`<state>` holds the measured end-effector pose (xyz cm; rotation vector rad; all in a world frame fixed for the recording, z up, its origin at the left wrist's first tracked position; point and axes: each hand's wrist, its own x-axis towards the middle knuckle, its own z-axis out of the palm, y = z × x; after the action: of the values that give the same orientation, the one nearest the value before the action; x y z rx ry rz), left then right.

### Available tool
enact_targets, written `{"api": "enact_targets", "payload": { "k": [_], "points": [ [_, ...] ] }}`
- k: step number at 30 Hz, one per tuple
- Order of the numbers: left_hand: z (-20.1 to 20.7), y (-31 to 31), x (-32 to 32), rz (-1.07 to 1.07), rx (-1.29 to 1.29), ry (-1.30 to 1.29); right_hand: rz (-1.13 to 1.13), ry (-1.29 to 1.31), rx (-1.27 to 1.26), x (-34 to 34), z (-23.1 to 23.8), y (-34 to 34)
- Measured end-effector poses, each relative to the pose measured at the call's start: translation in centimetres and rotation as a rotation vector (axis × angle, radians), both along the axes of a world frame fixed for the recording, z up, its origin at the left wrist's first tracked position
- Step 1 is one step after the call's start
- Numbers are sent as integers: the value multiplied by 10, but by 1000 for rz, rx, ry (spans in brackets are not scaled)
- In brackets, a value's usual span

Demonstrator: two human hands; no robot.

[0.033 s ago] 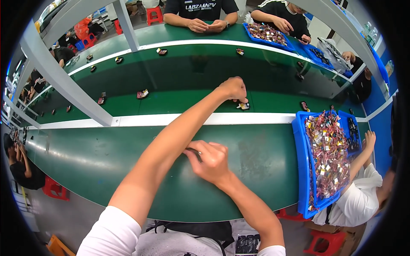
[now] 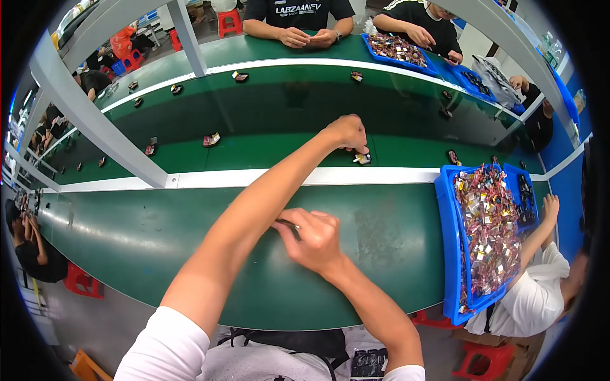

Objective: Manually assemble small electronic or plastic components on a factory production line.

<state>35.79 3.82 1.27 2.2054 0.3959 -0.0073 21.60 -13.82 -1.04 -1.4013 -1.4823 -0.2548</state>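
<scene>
My left hand [image 2: 348, 132] stretches over the white rail onto the green conveyor belt. Its curled fingers are closed at a small black part [image 2: 363, 158] with white and yellow bits, which appears to be in their grip; the fingertips are partly hidden. My right hand [image 2: 316, 237] is over the near green table, beneath my left forearm. Between its thumb and fingers it pinches a slim dark tool [image 2: 287, 223], mostly hidden, so I cannot tell its exact kind.
Several similar parts, such as one black-and-red part [image 2: 211, 140], lie along the belt. A blue tray [image 2: 450, 247] heaped with small wired pieces stands at the right. Grey frame posts [image 2: 105, 120] cross the left side. Co-workers sit opposite and at the right.
</scene>
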Motion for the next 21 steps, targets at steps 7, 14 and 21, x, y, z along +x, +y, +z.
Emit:
{"api": "enact_targets", "payload": {
  "k": [7, 14, 21],
  "points": [
    [10, -4, -32, 86, -381, 37, 43, -39, -3, -5, -3, 1],
    [13, 1, -137, 313, -556, -297, 62, 16, -6, -11, -3, -1],
    [-22, -18, -252, 581, -520, -460, 65, 301, -168, -18, 5, -6]
  ]
}}
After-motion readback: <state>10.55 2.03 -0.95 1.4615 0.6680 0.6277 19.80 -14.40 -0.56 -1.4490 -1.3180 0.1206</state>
